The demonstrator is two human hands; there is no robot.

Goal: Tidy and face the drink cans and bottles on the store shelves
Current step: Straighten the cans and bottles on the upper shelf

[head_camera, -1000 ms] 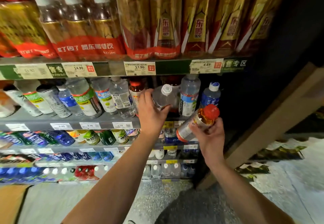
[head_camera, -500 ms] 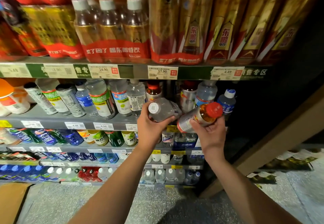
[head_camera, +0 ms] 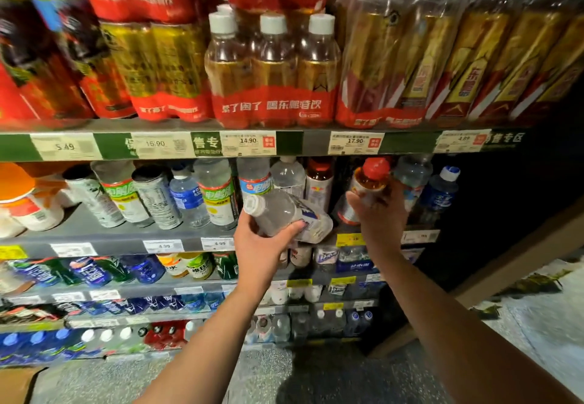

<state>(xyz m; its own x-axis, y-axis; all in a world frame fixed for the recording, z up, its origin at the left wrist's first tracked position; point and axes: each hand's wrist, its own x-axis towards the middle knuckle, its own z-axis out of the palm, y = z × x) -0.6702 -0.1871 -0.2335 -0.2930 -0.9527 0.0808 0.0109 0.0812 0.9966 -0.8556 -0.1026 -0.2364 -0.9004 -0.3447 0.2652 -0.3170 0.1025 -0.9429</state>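
From the head camera, your left hand [head_camera: 262, 245] is curled around a clear plastic bottle [head_camera: 286, 215] with a white cap, fingers wrapped under its body and thumb over the near side. The bottle lies tipped almost on its side, cap pointing left and toward you, its labelled base end angled toward the shelf. It hangs in front of the second shelf [head_camera: 104, 236], just off the shelf's front edge, below a red-capped amber bottle [head_camera: 319, 182] that stands upright in the row behind.

Your right hand [head_camera: 379, 214] grips a small amber drink bottle [head_camera: 368, 184] with a red cap, fingers closed round its lower half so most of the label is hidden. That bottle tilts a little to the left, its cap up near the underside of the top shelf [head_camera: 290, 143], and it sits inside the dark gap at the right part of the second shelf. Just beside it on the right stand a clear water bottle [head_camera: 412, 173] and a dark blue bottle [head_camera: 441, 192] with a white-and-blue cap, both upright.

To the left along the same shelf stand a row of clear bottles with green labels [head_camera: 218, 195], two tall cans [head_camera: 156, 196] and an orange-lidded jar [head_camera: 22, 201] (that left end is rather blurred). On the top shelf, a shrink-wrapped pack of white-capped amber bottles [head_camera: 271, 71] stands over the 14.90 price tag [head_camera: 248, 143], with gold-and-red multipacks [head_camera: 442, 65] to its right.
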